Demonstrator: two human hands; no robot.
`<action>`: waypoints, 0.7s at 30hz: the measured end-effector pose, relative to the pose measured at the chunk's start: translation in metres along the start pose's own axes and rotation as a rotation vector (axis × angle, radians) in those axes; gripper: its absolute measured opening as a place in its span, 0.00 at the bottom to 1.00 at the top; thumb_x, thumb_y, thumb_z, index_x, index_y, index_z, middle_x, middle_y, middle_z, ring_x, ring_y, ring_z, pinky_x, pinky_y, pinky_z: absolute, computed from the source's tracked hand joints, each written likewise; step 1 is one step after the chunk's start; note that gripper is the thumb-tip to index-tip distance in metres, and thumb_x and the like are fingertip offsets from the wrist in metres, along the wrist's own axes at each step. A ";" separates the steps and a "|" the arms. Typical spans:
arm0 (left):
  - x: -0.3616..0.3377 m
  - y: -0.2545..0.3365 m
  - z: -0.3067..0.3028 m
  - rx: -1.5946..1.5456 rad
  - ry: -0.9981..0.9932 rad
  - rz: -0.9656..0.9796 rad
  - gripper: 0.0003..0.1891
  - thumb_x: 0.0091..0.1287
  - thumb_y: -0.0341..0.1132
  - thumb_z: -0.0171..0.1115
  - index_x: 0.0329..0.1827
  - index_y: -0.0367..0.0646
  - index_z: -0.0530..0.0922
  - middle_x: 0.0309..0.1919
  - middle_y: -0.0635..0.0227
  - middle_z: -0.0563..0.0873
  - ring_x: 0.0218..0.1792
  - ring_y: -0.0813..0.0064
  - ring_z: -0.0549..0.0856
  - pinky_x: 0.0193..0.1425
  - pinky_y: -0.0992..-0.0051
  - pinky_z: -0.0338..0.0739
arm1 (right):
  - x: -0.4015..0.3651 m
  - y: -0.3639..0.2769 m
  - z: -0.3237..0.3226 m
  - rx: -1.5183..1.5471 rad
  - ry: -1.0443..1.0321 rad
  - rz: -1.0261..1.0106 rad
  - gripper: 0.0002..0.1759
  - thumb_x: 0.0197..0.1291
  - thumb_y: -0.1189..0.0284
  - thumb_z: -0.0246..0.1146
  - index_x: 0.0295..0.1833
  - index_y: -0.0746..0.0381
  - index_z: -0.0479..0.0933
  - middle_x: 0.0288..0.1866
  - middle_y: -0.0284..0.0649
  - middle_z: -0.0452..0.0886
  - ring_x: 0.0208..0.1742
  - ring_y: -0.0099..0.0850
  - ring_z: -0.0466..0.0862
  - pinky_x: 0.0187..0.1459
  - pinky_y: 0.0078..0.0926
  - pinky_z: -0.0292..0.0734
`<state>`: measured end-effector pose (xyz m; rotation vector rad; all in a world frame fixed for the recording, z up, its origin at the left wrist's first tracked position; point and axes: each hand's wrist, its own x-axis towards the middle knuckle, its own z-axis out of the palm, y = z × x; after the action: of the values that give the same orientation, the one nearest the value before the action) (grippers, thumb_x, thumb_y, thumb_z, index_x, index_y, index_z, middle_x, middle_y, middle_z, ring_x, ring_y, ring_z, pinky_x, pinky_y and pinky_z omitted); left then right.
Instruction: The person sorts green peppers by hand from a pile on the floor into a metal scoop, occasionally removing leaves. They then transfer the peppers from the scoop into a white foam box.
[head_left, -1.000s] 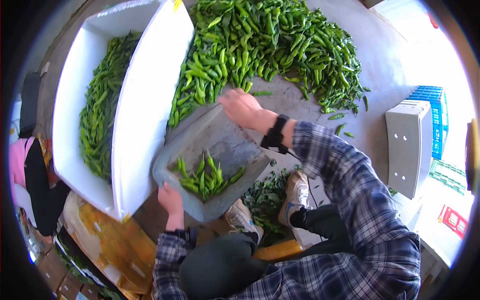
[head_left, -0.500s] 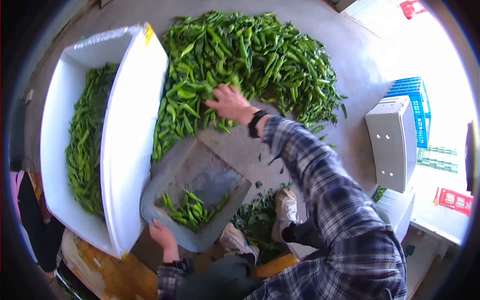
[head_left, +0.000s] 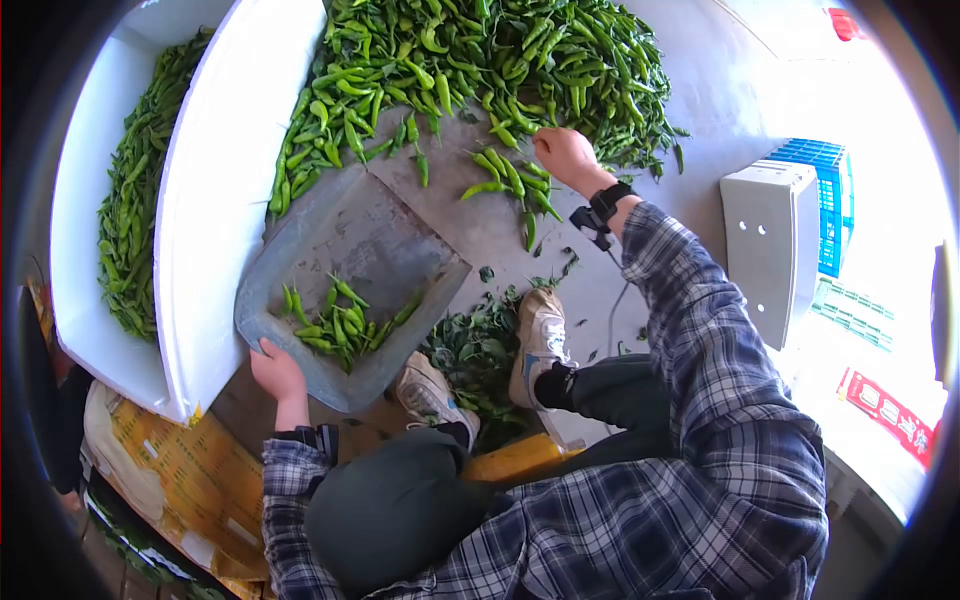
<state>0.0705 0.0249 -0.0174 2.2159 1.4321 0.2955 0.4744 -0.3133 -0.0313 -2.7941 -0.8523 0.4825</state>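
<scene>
My left hand [head_left: 278, 372] is closed around the near left rim of a grey scoop-shaped pan [head_left: 355, 225] that rests on the floor. Several green chili peppers [head_left: 345, 328] lie inside the pan, towards its near end. My right hand [head_left: 566, 158] is at the near edge of a large pile of green chili peppers [head_left: 470, 50], its fingers curled. What those fingers hold, if anything, is hidden. Just left of them, a small group of loose peppers [head_left: 513, 178] is spread on the bare floor.
On the left stands a white foam box [head_left: 215, 190] with green peppers inside. Dark green leaves [head_left: 470, 350] lie around my shoes [head_left: 543, 335]. To the right are a white foam container [head_left: 768, 250] and a blue crate [head_left: 832, 215]. A yellow-brown carton [head_left: 200, 470] lies lower left.
My right hand has moved right across the near side of the pile, and loose peppers now lie apart beside it. My left hand keeps its hold on the pan. The view has shifted.
</scene>
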 end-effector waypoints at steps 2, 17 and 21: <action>0.002 -0.001 0.000 0.033 0.001 -0.009 0.15 0.66 0.35 0.46 0.41 0.28 0.74 0.35 0.43 0.81 0.38 0.46 0.79 0.43 0.59 0.71 | -0.008 -0.020 0.007 0.015 0.028 0.070 0.11 0.51 0.64 0.51 0.33 0.55 0.77 0.30 0.45 0.80 0.33 0.46 0.80 0.34 0.41 0.75; 0.004 -0.005 0.002 0.060 -0.015 -0.047 0.16 0.65 0.37 0.46 0.42 0.30 0.75 0.35 0.44 0.81 0.38 0.46 0.79 0.43 0.58 0.71 | 0.005 -0.083 0.025 -0.094 -0.143 0.071 0.17 0.51 0.70 0.56 0.47 0.63 0.71 0.44 0.51 0.76 0.45 0.46 0.79 0.44 0.41 0.75; 0.003 -0.003 0.001 0.044 -0.015 -0.049 0.16 0.65 0.37 0.46 0.41 0.30 0.75 0.35 0.44 0.81 0.38 0.46 0.79 0.43 0.58 0.71 | 0.005 -0.110 0.027 -0.165 -0.246 -0.042 0.19 0.51 0.67 0.58 0.50 0.60 0.70 0.47 0.51 0.74 0.46 0.46 0.79 0.44 0.38 0.75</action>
<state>0.0696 0.0284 -0.0200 2.2097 1.4956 0.2323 0.4128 -0.2184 -0.0293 -2.8985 -1.0419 0.7958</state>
